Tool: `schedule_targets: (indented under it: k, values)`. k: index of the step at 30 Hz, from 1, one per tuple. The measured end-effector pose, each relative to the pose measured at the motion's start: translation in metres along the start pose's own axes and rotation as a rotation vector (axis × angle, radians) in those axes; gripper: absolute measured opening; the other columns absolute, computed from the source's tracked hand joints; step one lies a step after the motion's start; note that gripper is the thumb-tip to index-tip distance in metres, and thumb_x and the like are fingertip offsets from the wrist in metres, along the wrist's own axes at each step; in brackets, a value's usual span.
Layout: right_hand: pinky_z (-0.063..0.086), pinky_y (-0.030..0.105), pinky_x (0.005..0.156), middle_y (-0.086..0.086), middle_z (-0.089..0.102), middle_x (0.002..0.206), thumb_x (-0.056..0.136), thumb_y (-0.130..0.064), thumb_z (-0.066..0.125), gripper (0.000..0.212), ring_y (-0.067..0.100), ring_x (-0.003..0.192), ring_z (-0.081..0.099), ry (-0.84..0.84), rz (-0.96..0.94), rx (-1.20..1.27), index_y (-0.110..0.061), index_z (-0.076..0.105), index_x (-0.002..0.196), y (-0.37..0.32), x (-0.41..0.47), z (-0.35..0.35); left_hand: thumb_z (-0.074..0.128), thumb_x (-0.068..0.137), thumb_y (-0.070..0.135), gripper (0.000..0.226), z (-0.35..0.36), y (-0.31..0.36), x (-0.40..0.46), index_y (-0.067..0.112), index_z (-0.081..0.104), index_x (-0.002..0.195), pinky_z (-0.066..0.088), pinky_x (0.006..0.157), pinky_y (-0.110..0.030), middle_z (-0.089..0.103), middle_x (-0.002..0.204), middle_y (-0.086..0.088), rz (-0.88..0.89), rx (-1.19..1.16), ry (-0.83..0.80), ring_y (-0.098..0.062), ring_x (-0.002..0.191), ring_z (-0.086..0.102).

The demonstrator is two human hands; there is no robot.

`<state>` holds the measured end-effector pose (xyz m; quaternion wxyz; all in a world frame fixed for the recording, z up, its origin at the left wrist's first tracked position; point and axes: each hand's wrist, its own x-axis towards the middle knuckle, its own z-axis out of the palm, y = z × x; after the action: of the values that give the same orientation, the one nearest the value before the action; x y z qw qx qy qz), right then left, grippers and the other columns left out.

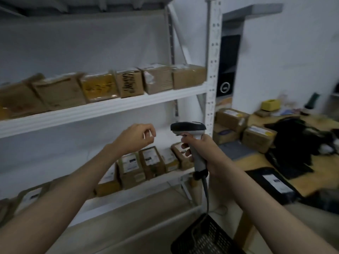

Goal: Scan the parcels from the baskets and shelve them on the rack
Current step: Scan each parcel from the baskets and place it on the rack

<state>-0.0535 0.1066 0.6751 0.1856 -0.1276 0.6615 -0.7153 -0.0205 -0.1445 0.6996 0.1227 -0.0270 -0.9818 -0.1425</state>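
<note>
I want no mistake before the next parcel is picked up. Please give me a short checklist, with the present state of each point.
1. Barcode scanner held firmly: ok, the right hand grips its handle.
2. Left hand free for a parcel: ok, it holds nothing, fingers loosely curled.
3. Scanner cable free of snags: cannot tell, it hangs down toward the black basket.
4. Parcel left in the basket: cannot tell, the inside is hardly seen.
5. Room on the rack's lower shelf: cannot tell, boxes fill the row, arms hide part.
</note>
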Motion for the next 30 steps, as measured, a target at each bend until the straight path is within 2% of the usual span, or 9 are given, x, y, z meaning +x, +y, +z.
schedule_targets:
  k: [6,9,13,17,19,22,24,27,30]
  values:
    - [0.046,0.029,0.047,0.011,0.063,0.080,0.096,-0.017,0.067,0.021,0.016,0.054,0.056,0.229,0.095,0.020,0.001,0.068,0.107,0.040,-0.026,-0.075,0.064,0.090,0.036,0.005,0.096,0.060,0.044,0.036,0.065,0.095,0.051,0.069,-0.032,0.064,0.090,0.014,0.111,-0.052,-0.282,-0.008,0.082,0.061]
    - [0.046,0.028,0.046,0.015,0.060,0.081,0.099,-0.014,0.062,0.017,0.015,0.051,0.054,0.322,0.143,0.054,0.000,0.065,0.108,0.065,-0.046,-0.106,0.064,0.092,0.032,0.003,0.143,0.088,0.057,0.035,0.066,0.093,0.048,0.067,-0.027,0.063,0.091,0.014,0.200,-0.087,-0.384,-0.006,0.082,0.059]
    - [0.043,0.031,0.051,0.015,0.059,0.082,0.099,-0.012,0.061,0.023,0.018,0.054,0.052,0.478,0.219,0.097,0.001,0.064,0.117,0.110,-0.079,-0.137,0.059,0.095,0.030,0.011,0.211,0.124,0.054,0.025,0.068,0.093,0.042,0.064,-0.026,0.066,0.087,0.011,0.310,-0.138,-0.539,-0.001,0.079,0.059]
    - [0.041,0.026,0.046,0.007,0.058,0.069,0.098,-0.010,0.059,0.006,0.014,0.050,0.050,0.644,0.307,0.215,-0.005,0.062,0.097,0.175,-0.123,-0.151,0.065,0.092,0.028,0.008,0.291,0.153,0.027,0.022,0.070,0.090,0.047,0.067,-0.028,0.068,0.086,0.004,0.357,-0.183,-0.753,-0.007,0.080,0.062]
    - [0.042,0.025,0.045,0.005,0.058,0.067,0.097,-0.012,0.061,0.008,0.012,0.049,0.051,0.737,0.383,0.274,-0.009,0.060,0.090,0.210,-0.150,-0.155,0.066,0.091,0.031,0.006,0.328,0.164,0.007,0.028,0.070,0.088,0.047,0.070,-0.026,0.068,0.087,0.008,0.389,-0.182,-0.873,-0.005,0.083,0.061]
    - [0.041,0.027,0.047,0.008,0.059,0.073,0.097,-0.013,0.062,0.005,0.015,0.053,0.050,0.849,0.480,0.360,-0.009,0.062,0.097,0.259,-0.191,-0.157,0.065,0.094,0.029,0.006,0.381,0.181,-0.024,0.031,0.069,0.089,0.041,0.066,-0.020,0.065,0.082,0.015,0.456,-0.157,-1.031,-0.003,0.082,0.061]
    - [0.043,0.026,0.046,0.010,0.060,0.075,0.096,-0.012,0.063,0.005,0.015,0.052,0.052,0.948,0.511,0.405,-0.008,0.062,0.092,0.287,-0.218,-0.158,0.065,0.095,0.027,0.006,0.413,0.192,-0.046,0.028,0.070,0.094,0.041,0.063,-0.018,0.067,0.084,0.010,0.489,-0.119,-1.096,-0.004,0.080,0.062]
    - [0.046,0.028,0.048,0.008,0.063,0.073,0.095,-0.010,0.064,0.006,0.014,0.052,0.054,1.092,0.515,0.490,-0.011,0.062,0.090,0.321,-0.260,-0.157,0.064,0.096,0.027,0.008,0.452,0.208,-0.082,0.023,0.071,0.099,0.045,0.067,-0.023,0.069,0.089,0.003,0.539,-0.093,-1.204,-0.010,0.082,0.064]
    - [0.046,0.029,0.047,0.008,0.062,0.072,0.095,-0.011,0.064,0.005,0.016,0.051,0.054,1.228,0.527,0.573,-0.009,0.061,0.091,0.356,-0.300,-0.152,0.066,0.095,0.025,0.004,0.480,0.225,-0.119,0.025,0.070,0.095,0.051,0.075,-0.027,0.069,0.088,0.005,0.598,-0.081,-1.276,-0.011,0.083,0.065]
